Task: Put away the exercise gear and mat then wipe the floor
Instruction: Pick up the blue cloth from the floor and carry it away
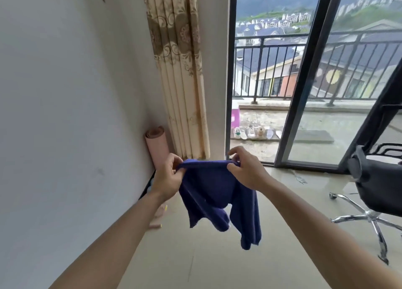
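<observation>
A dark blue cloth [219, 197] hangs in front of me, stretched along its top edge between both hands. My left hand [168, 178] pinches its left corner and my right hand [245, 171] pinches its right corner. The rest of the cloth droops in folds above the beige tiled floor [217, 267]. A rolled pink mat [156, 149] stands upright in the corner against the white wall, beside the curtain. Small pink items [157, 220] lie on the floor by the wall; I cannot tell what they are.
A patterned beige curtain [182, 71] hangs left of the sliding glass door [313, 93], which opens onto a balcony with shoes [252, 132]. A black office chair [378, 186] with a chrome star base stands at the right.
</observation>
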`<state>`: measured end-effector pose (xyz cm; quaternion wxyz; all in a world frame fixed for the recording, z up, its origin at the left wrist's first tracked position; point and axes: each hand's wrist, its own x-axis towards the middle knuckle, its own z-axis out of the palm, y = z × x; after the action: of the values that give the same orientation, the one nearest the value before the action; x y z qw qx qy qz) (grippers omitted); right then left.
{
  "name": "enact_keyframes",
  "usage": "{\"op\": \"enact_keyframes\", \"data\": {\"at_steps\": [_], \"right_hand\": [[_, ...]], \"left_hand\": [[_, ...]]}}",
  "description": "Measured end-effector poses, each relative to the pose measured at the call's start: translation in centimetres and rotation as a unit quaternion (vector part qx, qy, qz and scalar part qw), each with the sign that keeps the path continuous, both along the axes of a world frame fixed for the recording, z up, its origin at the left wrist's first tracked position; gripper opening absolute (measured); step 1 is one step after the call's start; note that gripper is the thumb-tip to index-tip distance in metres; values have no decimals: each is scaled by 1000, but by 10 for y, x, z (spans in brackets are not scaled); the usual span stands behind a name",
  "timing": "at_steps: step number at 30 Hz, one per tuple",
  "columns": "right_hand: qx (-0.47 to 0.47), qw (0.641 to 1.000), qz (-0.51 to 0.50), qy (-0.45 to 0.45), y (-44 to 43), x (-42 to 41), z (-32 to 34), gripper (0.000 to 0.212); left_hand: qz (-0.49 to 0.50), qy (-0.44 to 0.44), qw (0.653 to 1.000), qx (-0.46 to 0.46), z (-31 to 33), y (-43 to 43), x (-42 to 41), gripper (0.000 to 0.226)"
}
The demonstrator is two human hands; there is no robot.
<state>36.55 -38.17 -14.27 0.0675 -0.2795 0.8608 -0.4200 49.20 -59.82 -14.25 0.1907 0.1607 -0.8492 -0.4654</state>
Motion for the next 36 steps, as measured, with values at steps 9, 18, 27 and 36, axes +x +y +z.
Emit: {"op": "enact_keyframes", "data": {"at_steps": [9, 18, 27, 36], "right_hand": [[99, 978, 113, 143, -142, -207, 8, 21], [59, 978, 186, 71, -333, -390, 32, 24], [-18, 970, 233, -73, -481, -550, 66, 20], [-93, 952, 283, 64, -639, -681, 76, 31]], "left_hand": [[11, -60, 997, -53, 16, -119, -152, 38], [128, 73, 989, -9, 15, -304, -349, 11], [147, 113, 980, -69, 73, -435, -498, 11], [229, 66, 959, -150, 101, -553, -616, 18]]}}
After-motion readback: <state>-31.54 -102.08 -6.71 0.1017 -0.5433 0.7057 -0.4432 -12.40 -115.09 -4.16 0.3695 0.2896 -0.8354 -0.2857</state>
